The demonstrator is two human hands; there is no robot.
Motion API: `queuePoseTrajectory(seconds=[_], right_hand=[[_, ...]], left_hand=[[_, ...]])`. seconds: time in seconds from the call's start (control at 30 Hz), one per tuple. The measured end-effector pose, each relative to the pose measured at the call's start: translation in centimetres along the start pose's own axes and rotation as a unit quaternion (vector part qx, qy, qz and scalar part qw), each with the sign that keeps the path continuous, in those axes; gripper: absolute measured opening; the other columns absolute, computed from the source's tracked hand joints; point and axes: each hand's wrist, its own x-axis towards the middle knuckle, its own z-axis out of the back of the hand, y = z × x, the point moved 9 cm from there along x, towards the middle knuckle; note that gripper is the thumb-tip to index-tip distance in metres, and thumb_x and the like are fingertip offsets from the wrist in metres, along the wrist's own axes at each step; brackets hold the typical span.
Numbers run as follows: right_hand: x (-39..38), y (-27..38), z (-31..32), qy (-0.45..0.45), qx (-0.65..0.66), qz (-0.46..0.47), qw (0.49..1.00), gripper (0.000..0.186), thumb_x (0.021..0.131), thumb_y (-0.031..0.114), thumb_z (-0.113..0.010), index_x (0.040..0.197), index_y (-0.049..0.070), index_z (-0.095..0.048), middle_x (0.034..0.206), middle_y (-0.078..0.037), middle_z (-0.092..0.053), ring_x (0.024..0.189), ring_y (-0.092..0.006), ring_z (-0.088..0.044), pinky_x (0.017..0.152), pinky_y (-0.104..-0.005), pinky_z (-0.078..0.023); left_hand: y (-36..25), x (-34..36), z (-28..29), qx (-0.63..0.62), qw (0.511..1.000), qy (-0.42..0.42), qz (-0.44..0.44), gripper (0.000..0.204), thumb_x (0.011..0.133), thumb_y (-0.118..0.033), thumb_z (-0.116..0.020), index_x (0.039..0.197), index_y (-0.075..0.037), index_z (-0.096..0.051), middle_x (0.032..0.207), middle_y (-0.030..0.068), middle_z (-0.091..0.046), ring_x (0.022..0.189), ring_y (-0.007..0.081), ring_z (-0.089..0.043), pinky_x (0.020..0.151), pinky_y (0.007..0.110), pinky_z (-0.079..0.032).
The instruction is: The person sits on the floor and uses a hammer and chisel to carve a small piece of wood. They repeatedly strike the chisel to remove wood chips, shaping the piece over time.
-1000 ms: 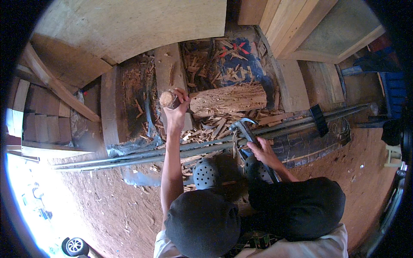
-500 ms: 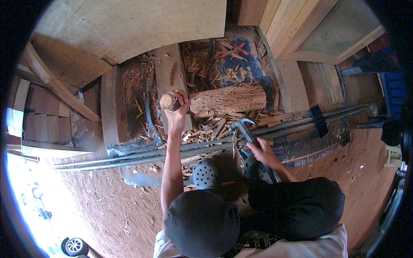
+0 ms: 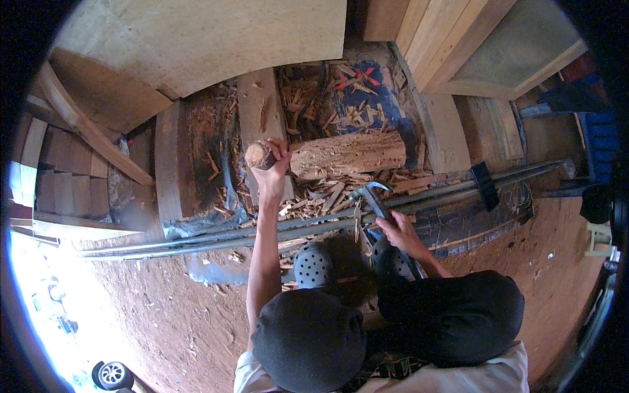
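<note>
My left hand [image 3: 275, 160] is closed around a round piece of wood [image 3: 255, 155], its pale cut end facing up. Just right of that hand lies a peeled, rough log [image 3: 347, 155], flat among the splinters; the fingers hide whether the held piece is joined to it. Lower right, my right hand [image 3: 401, 234] wraps the handle of a claw hammer [image 3: 375, 198]. The hammer's head points away from me, over the wood chips [image 3: 327, 196] and apart from the log.
Long metal pipes [image 3: 295, 232] cross in front of my grey clogs [image 3: 312, 265]. A dark flat object [image 3: 485, 185] rests on them at right. Wooden beams [image 3: 259, 98] flank the log, with a large board [image 3: 196, 39] at far left and a framed panel [image 3: 517, 52] at far right.
</note>
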Motion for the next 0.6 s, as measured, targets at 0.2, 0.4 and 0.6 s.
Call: queuePoseTrajectory(seconds=[0.2,0.4,0.6], right_hand=[[0.1,-2.5,0.2,-0.046,0.004,-0.071,0.996,0.027,0.083,0.033,-0.057,0.086,0.008,-0.048,0.059,0.006,-0.038,0.046,-0.003,-0.036,0.039,-0.0189,-0.028],[-0.2,-1.0,0.2,-0.022,0.006,-0.02,1.0,0.028,0.082,0.035,-0.057,0.085,0.008,-0.048,0.061,0.005,-0.039,0.047,-0.0034,-0.036,0.04,-0.0192,-0.029],[-0.6,-2.6,-0.7,0.062,-0.037,-0.154,0.985,0.044,0.085,0.03,-0.051,0.126,0.019,-0.039,0.121,-0.029,-0.037,0.114,-0.0428,-0.035,0.096,-0.0421,-0.03]], left_hand=[[1.1,-0.3,0.9,-0.028,0.999,-0.027,0.036,0.026,0.063,0.014,-0.053,0.065,-0.008,-0.039,0.07,0.003,-0.046,0.063,0.0095,-0.043,0.055,0.021,-0.036],[0.9,-0.3,0.1,0.005,1.0,-0.016,0.008,0.025,0.063,0.013,-0.054,0.065,-0.007,-0.04,0.07,0.0032,-0.047,0.063,0.0094,-0.043,0.057,0.022,-0.036],[0.9,-0.5,-0.6,-0.045,0.998,-0.032,0.001,0.023,0.062,0.014,-0.054,0.064,-0.005,-0.042,0.071,0.0044,-0.049,0.066,0.0099,-0.046,0.059,0.022,-0.038]])
